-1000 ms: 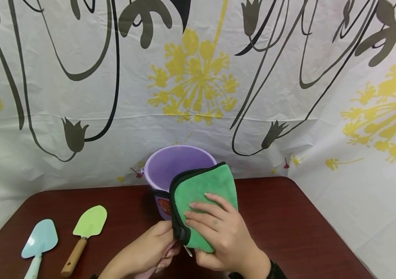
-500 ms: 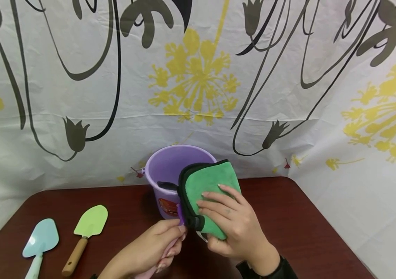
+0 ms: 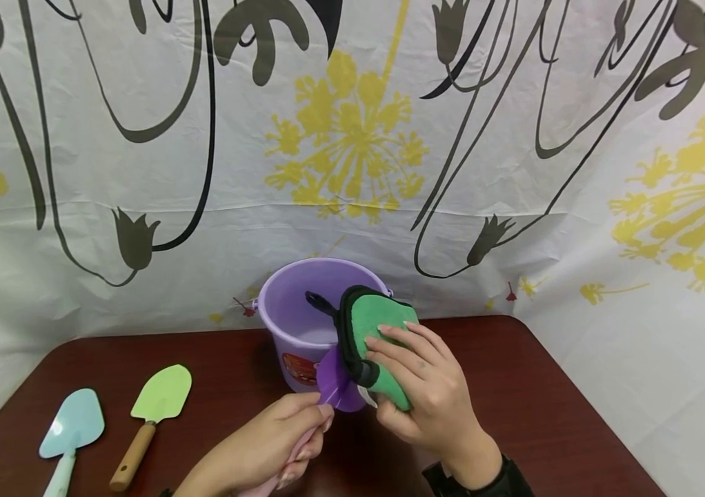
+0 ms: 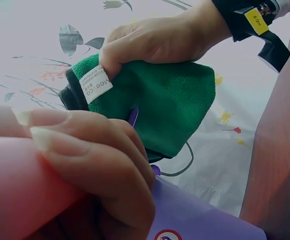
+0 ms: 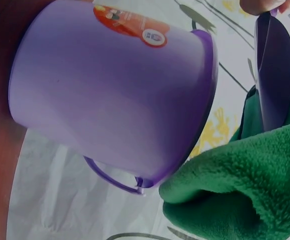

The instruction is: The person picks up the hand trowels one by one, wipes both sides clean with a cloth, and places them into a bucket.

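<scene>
My left hand (image 3: 274, 438) grips the pink handle (image 4: 25, 185) of a toy trowel; its purple blade (image 3: 335, 386) points up in front of the bucket. A folded green cloth (image 3: 383, 317) with black edging and a black loop is in my right hand (image 3: 427, 386), thumb below and fingers spread over the top. The cloth overlaps the right part of the blade in the head view. From the right wrist, the blade (image 5: 275, 70) stands against the fuzzy cloth (image 5: 250, 180). A white label (image 4: 96, 84) hangs from the cloth near my right thumb.
A purple bucket (image 3: 290, 297) with a red sticker stands at the table's back edge, right behind the hands. To the left on the dark red table (image 3: 551, 414) lie a light blue trowel (image 3: 73, 424) and a lime green trowel (image 3: 163, 393) with a wooden handle. A patterned sheet (image 3: 514, 172) hangs behind.
My right hand has slid the cloth to the right, uncovering the purple blade and the bucket's sticker. The cloth has folded narrower. My left hand has stayed nearly in place.
</scene>
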Motion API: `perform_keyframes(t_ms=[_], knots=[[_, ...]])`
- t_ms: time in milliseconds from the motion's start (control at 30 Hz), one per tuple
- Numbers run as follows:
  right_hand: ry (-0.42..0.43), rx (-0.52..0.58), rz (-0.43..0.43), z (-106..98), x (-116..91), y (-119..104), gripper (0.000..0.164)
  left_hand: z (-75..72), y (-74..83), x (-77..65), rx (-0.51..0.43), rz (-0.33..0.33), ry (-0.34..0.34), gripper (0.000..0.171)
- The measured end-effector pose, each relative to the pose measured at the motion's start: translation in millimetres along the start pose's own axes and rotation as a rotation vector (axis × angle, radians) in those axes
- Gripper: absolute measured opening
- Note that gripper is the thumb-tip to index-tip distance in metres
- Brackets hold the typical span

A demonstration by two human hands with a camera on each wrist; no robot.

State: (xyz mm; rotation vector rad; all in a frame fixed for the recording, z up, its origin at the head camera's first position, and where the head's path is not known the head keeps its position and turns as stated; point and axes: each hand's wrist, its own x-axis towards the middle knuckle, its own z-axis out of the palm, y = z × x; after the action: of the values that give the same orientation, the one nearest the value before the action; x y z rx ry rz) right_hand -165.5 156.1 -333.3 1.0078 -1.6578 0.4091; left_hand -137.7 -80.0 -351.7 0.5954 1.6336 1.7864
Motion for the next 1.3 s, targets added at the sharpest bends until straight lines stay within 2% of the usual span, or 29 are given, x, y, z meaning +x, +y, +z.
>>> perform_keyframes(t_ms=[133, 367, 533, 667, 867, 1000, 1200, 1300], knots=[[0.007, 0.026, -0.005, 3.8, 1.4, -6.2, 0.036, -0.1, 0.9, -0.9, -0.003, 0.001, -0.008, 0.021], [-0.012, 0.061, -0.078, 11.9, 4.0, -17.4, 0.035, -2.0, 2.2, -2.6, -0.006, 0.022, -0.015, 0.038], [-0.018, 0.099, -0.126, 15.9, 4.7, -25.5, 0.035, -4.8, 2.8, -3.3, -0.013, 0.016, -0.029, 0.029], [-0.021, 0.148, -0.118, 16.9, 2.9, -32.3, 0.035, -5.6, 3.9, -4.7, -0.023, -0.001, -0.034, 0.025], [0.021, 0.208, -0.129, 13.6, 2.5, -32.6, 0.038, -8.7, 7.9, -5.8, 0.022, 0.043, -0.070, 0.038], [0.029, 0.185, -0.142, 14.1, 2.4, -29.7, 0.035, -9.1, 8.0, -5.7, 0.029, 0.053, -0.073, 0.040], [0.010, 0.123, -0.132, 17.1, 0.2, -26.1, 0.032, -9.1, 3.7, -4.8, -0.003, 0.031, -0.054, 0.027], [0.017, 0.087, -0.145, 17.6, 0.1, -23.1, 0.033, -8.6, 2.1, -4.1, -0.015, 0.022, -0.054, 0.030]])
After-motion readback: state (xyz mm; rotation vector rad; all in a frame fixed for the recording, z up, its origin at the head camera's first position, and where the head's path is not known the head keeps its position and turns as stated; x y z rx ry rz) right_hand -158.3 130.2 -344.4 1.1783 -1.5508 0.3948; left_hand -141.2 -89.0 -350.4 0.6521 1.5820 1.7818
